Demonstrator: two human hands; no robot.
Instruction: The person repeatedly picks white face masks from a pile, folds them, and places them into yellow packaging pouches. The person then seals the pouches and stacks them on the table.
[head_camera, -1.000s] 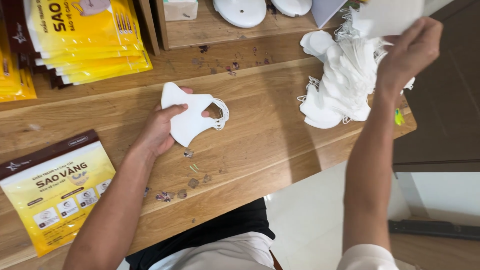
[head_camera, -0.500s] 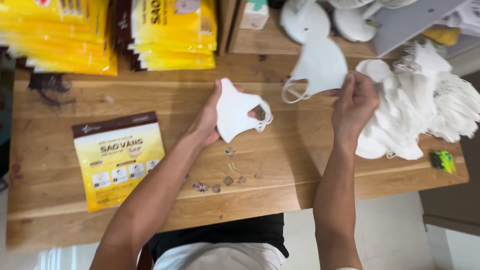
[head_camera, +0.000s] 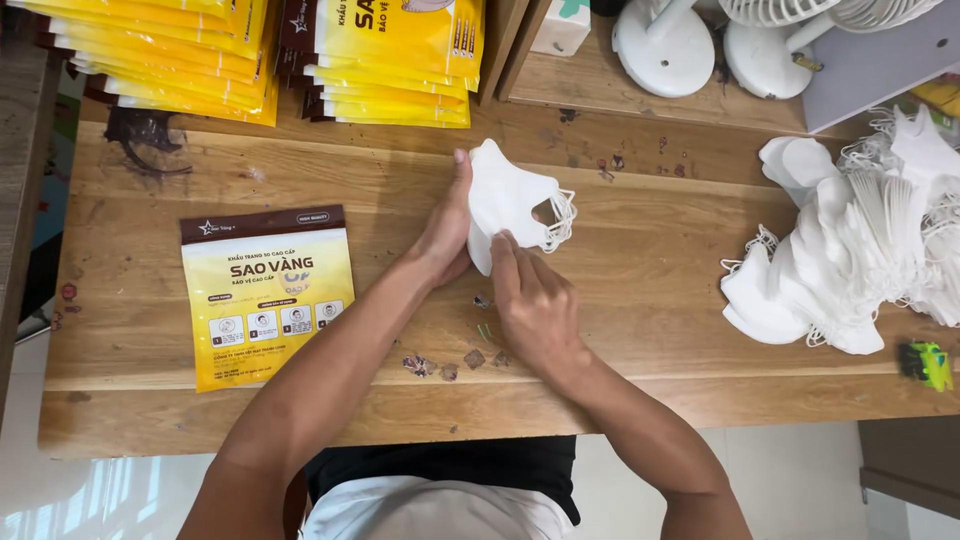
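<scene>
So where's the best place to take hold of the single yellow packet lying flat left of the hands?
Probably by the yellow packet's lower edge, coming from the table's near side. It lies flat and apart from the stacks, bottom edge close to the table's front, so fingers could slide under or drag it off the edge.

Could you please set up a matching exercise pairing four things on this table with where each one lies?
Things:
1. white mask
2. single yellow pouch
3. pile of white masks
4. stacks of yellow pouches

Places:
A. far left edge of the table
B. right side of the table
C. between the left hand and right hand
D. flat, left of the forearms

Pairs: 1-C, 2-D, 3-B, 4-A
</scene>
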